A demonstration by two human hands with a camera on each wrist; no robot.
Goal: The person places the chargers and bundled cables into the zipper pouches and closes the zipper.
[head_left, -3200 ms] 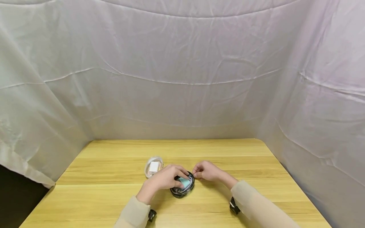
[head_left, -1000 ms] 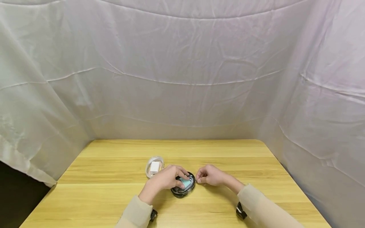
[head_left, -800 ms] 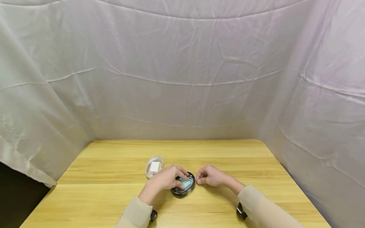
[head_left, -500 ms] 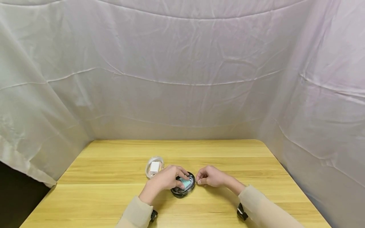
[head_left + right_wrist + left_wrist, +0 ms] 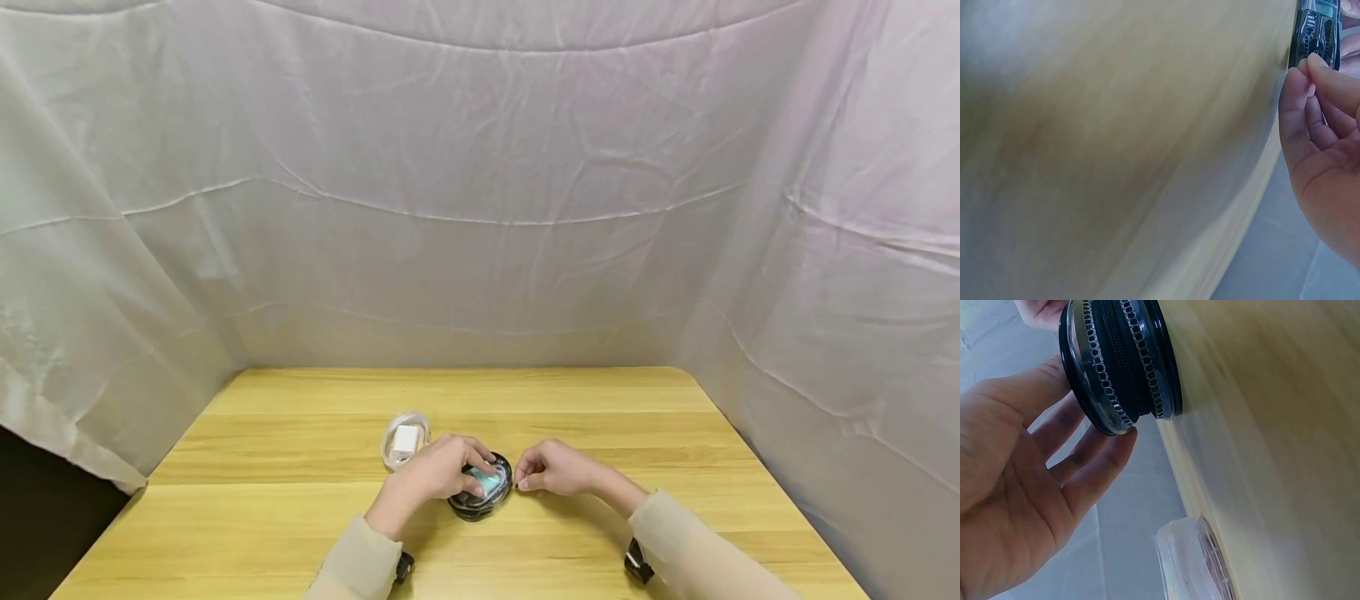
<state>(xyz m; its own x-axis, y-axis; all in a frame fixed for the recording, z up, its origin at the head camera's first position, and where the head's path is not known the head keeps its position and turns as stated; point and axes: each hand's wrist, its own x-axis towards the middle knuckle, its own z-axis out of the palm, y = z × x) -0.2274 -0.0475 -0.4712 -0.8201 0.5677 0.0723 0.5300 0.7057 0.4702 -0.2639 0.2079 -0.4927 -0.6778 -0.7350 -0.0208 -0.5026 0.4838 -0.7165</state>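
A round black zip case (image 5: 481,493) with a clear lid and a teal item inside lies on the wooden table (image 5: 300,500). My left hand (image 5: 467,472) rests on its lid, the fingers laid fairly straight over it. In the left wrist view those fingers (image 5: 1094,462) touch the clear lid of the case (image 5: 1124,362), whose zip teeth show. My right hand (image 5: 522,481) is at the case's right edge. In the right wrist view its thumb and forefinger (image 5: 1311,72) pinch together at the zip on the case's rim (image 5: 1315,28).
A white round case (image 5: 405,440) holding a white block lies just left of the black one, seen blurred as a clear case (image 5: 1188,562) in the left wrist view. Grey cloth (image 5: 480,208) walls the table on three sides.
Over three seconds my right hand has slid a little nearer to me along the case's right edge. The left hand and the case have stayed put.
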